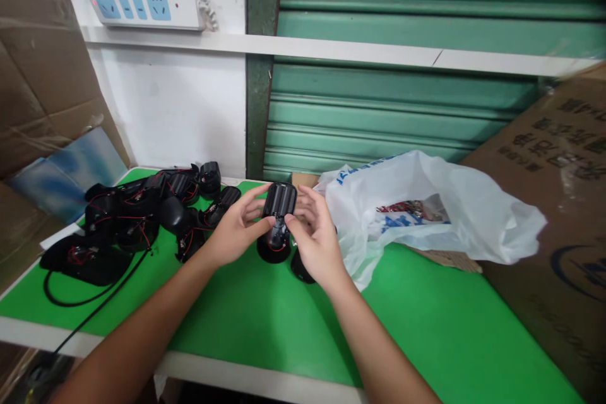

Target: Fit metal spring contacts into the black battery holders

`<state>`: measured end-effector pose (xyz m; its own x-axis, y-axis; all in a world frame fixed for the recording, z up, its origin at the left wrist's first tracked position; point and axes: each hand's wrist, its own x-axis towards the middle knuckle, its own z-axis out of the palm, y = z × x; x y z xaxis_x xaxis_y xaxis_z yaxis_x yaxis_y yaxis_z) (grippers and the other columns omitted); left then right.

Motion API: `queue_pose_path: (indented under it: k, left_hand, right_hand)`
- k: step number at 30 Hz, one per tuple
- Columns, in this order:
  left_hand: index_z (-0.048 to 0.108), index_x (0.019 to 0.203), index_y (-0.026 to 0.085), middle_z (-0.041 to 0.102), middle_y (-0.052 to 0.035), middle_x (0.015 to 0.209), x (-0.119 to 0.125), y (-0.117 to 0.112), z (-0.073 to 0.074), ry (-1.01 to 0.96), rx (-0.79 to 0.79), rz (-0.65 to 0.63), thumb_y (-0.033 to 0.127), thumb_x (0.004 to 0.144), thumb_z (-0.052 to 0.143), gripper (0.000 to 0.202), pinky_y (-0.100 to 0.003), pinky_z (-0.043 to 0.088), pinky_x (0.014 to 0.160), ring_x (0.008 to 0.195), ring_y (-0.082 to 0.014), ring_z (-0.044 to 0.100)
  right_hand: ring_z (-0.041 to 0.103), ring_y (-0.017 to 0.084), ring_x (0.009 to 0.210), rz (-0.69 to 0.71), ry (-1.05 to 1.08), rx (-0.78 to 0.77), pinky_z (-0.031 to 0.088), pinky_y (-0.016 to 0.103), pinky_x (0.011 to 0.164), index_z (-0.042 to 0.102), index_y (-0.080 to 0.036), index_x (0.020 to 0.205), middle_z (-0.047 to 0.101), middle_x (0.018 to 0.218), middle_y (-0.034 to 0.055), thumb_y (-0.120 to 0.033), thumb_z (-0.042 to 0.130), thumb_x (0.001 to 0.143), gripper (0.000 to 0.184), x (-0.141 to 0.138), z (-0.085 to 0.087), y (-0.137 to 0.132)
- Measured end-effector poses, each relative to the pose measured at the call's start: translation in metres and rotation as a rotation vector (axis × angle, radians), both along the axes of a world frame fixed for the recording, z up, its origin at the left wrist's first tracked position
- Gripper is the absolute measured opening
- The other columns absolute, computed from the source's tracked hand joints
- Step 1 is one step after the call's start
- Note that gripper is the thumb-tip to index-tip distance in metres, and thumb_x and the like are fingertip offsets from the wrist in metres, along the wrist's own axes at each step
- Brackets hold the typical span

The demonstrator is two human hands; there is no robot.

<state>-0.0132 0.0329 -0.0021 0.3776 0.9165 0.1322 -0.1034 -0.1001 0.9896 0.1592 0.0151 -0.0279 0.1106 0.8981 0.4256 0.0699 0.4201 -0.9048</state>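
Between my two hands is a black plastic housing [279, 202] with ribbed, rounded channels on its upper part and a red wire near its lower end. My left hand [241, 227] grips its left side, thumb on the front. From the right, my right hand [315, 230] closes on it the same way, its thumb beside the other. Just below sits a round black part [273, 252]; whether it is joined to the housing I cannot tell. Another black part [302, 267] lies on the green table top [246, 322], partly hidden by my right hand.
A heap of black housings with red wires [142, 208] lies at the left, with a black cable [101, 297] trailing off the edge. On the right is a white plastic bag [360, 214] holding red-wired parts. Cardboard boxes [544, 202] flank the table; a power strip [142, 5] is above.
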Motion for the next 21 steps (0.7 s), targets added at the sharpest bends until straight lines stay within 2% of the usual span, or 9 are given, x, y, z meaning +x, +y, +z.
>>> queue_pose_path:
  k: [3,6,8,14,21]
  left_hand:
    - [0.044,0.15,0.018,0.068,-0.0158,0.136,0.0,0.001,-0.001,0.007,-0.005,0.031,0.036,0.083,0.08,0.078,-0.042,0.05,0.109,0.124,-0.028,0.067]
    - [0.047,0.148,0.018,0.071,-0.0144,0.131,0.0,0.002,-0.004,0.018,-0.007,0.049,0.033,0.082,0.081,0.076,-0.042,0.05,0.109,0.121,-0.0274,0.069]
    - [0.049,0.146,0.018,0.072,-0.0135,0.128,0.0,0.002,-0.006,0.026,-0.011,0.049,0.032,0.081,0.081,0.073,-0.043,0.05,0.109,0.119,-0.0273,0.069]
    - [0.059,0.139,0.018,0.076,-0.0116,0.118,-0.001,0.004,-0.01,0.021,-0.027,0.072,0.028,0.077,0.085,0.068,-0.045,0.048,0.11,0.112,-0.0266,0.072]
    - [0.065,0.133,0.018,0.078,-0.0108,0.119,-0.001,0.004,-0.011,0.018,-0.029,0.079,0.026,0.074,0.087,0.064,-0.044,0.047,0.111,0.113,-0.0262,0.072]
  right_hand:
    - [0.064,0.024,0.11,-0.081,-0.206,0.154,0.06,0.036,0.08,0.059,-0.026,0.126,0.06,0.127,0.0103,-0.016,0.059,0.083,0.043,0.004,0.008,-0.005]
    - [0.06,0.028,0.117,-0.144,-0.449,0.314,0.055,0.046,0.097,0.068,-0.025,0.108,0.059,0.122,0.0096,-0.016,0.063,0.082,0.028,0.007,0.015,-0.009]
    - [0.059,0.029,0.117,-0.185,-0.547,0.357,0.053,0.049,0.101,0.069,-0.025,0.103,0.058,0.119,0.0095,-0.019,0.066,0.084,0.02,0.007,0.015,-0.009]
    - [0.059,0.027,0.106,-0.204,-0.659,0.387,0.055,0.046,0.093,0.071,-0.024,0.097,0.06,0.116,0.0092,-0.018,0.067,0.087,0.012,0.006,0.01,-0.007]
    - [0.061,0.027,0.103,-0.228,-0.659,0.396,0.055,0.046,0.09,0.072,-0.024,0.094,0.062,0.11,0.0087,-0.019,0.067,0.088,0.009,0.005,0.006,-0.006]
